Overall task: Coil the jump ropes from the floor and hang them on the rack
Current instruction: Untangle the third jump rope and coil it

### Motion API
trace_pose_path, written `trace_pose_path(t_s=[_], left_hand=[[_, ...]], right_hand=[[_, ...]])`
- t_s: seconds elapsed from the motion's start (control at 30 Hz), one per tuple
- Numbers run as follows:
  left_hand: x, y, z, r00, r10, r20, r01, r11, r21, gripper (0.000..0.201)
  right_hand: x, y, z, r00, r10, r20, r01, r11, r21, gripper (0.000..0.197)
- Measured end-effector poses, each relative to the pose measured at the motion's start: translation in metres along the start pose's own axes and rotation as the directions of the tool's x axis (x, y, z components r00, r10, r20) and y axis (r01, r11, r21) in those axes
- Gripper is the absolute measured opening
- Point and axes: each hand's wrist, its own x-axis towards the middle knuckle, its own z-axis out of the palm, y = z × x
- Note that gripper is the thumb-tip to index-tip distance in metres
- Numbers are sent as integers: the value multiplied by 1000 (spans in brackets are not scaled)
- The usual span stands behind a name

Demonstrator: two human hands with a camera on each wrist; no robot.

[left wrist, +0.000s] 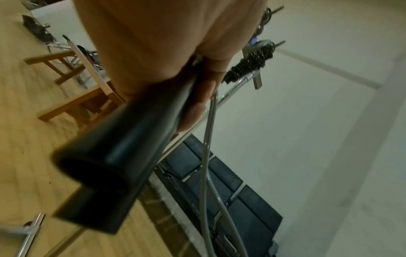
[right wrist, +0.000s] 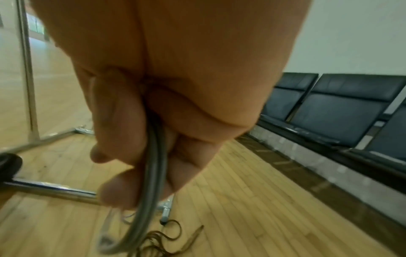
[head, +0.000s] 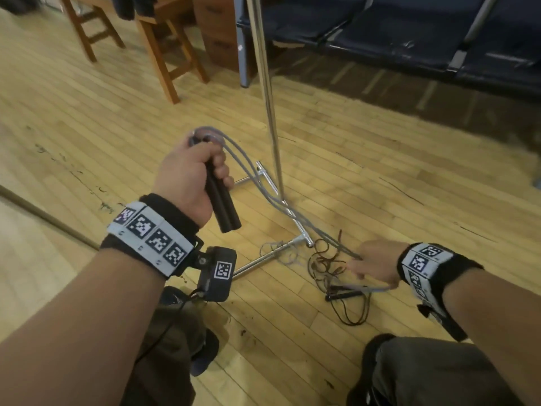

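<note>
My left hand (head: pixel 193 171) grips the two black handles (head: pixel 224 200) of a grey jump rope, held together and raised above the floor; the handles (left wrist: pixel 114 160) fill the left wrist view. The grey rope (head: pixel 263 186) loops over that fist and runs down to the right. Low near the floor, my right hand (head: pixel 377 263) pinches the rope's far strands; the grey rope (right wrist: pixel 151 173) passes between its curled fingers. A brown jump rope (head: pixel 328 265) lies tangled on the floor beside the chrome rack base (head: pixel 272 253). The rack's pole (head: pixel 268 83) rises behind.
Dark bench seats (head: pixel 409 33) line the wall at the back right. Wooden chairs (head: pixel 164 54) stand at the back left. Other coiled ropes (left wrist: pixel 252 66) hang on the rack's pegs in the left wrist view. My knees are at the bottom of the head view.
</note>
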Motion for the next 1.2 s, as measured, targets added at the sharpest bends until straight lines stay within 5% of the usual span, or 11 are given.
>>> trace_pose_path(t_s=[0.23, 0.33, 0.47, 0.57, 0.7, 0.87, 0.93, 1.07, 1.2], left_hand=[[-15, -56, 45, 983, -127, 133, 88, 960, 266, 22], [-24, -75, 67, 966, -177, 190, 111, 943, 315, 19], [-34, -92, 81, 947, -226, 227, 138, 927, 348, 18], [-36, -95, 83, 947, -222, 230, 127, 921, 367, 17], [-35, -94, 77, 933, -216, 287, 91, 915, 393, 19], [-36, -89, 72, 873, -173, 456, -120, 830, 545, 13], [-37, -85, 73, 871, -158, 465, -190, 765, 616, 15], [-32, -72, 64, 895, -174, 410, -146, 756, 638, 5], [-23, -58, 46, 968, -79, 238, -97, 757, 646, 6]], right_hand=[[-43, 89, 31, 944, 328, -35, -329, 928, -177, 31], [-63, 113, 38, 924, 382, -14, -376, 902, -213, 39], [-82, 116, 29, 921, 365, -139, -385, 906, -176, 34], [-87, 92, 16, 949, 270, -162, -298, 938, -178, 36], [-79, 44, 0, 979, 46, -196, -62, 995, -75, 81], [-69, -27, -30, 836, -221, -502, 401, 871, 285, 98], [-65, -46, -39, 816, -215, -536, 456, 810, 369, 90], [-53, -62, -53, 817, -207, -539, 506, 704, 498, 23], [-40, -73, -58, 853, -256, -454, 478, 730, 488, 10]])
